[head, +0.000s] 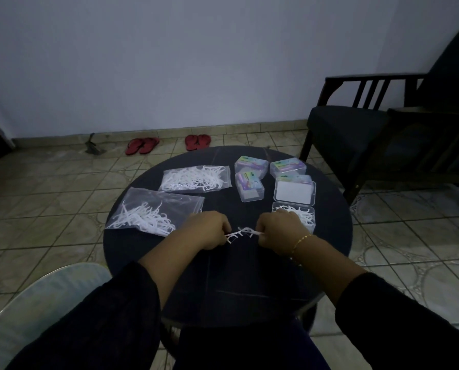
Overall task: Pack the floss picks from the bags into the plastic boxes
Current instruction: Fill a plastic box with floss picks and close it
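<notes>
Floss picks (243,233), a small white cluster, span the gap between the left hand (209,231) and right hand (277,232), both curled and pinching its ends above the round table (249,276). The open box (293,216), partly filled, lies just beside the right hand; its lid (294,192) stands behind. Dim light blurs the picks, which appear tangled. Pulling them apart could scatter picks onto the table.

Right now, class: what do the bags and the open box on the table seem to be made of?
Bags: thin clear plastic film, probably; glossy, wrinkled, the white picks show through. Open box: rigid clear plastic, likely; straight walls, rounded corners, picks visible inside.
</notes>
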